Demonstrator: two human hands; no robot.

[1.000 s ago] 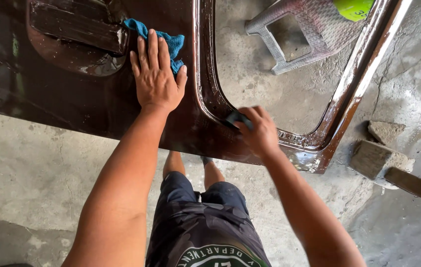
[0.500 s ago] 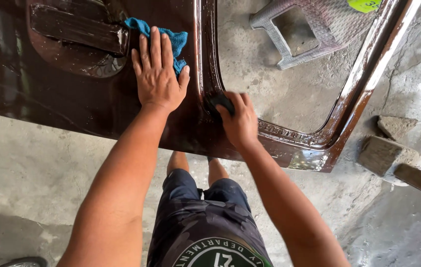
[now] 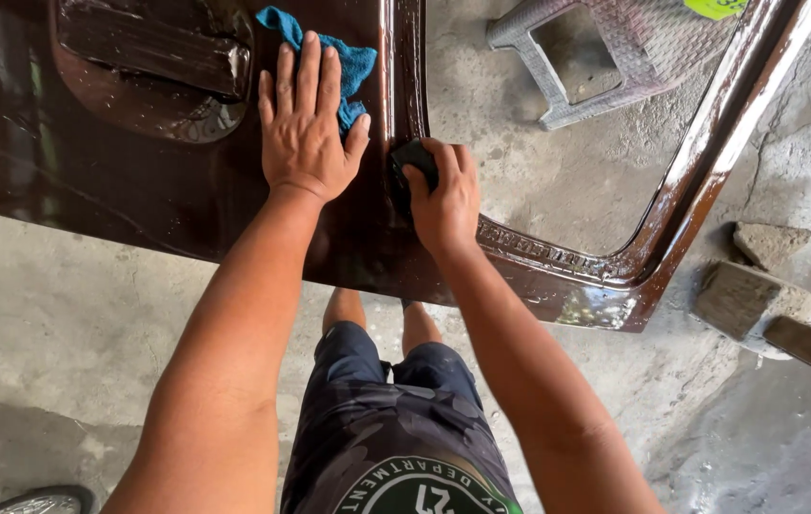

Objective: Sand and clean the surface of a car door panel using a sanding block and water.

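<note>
While the right hand (image 3: 444, 195) curls tight around a small dark sanding block (image 3: 412, 164), pressing it against the upright rail of the glossy brown car door (image 3: 139, 190), the left hand (image 3: 306, 128) lies flat with its fingers spread, pinning a blue cloth (image 3: 348, 62) to the wet panel just beside that rail. The block sits between the two hands, near the lower corner of the window opening, and the cloth lies just right of the recessed handle cup (image 3: 153, 76). Beyond the door's frame, a grey plastic stool (image 3: 605, 57) stands on the concrete floor (image 3: 63, 324), and a chunk of stone (image 3: 753, 300) lies off to the right.
</note>
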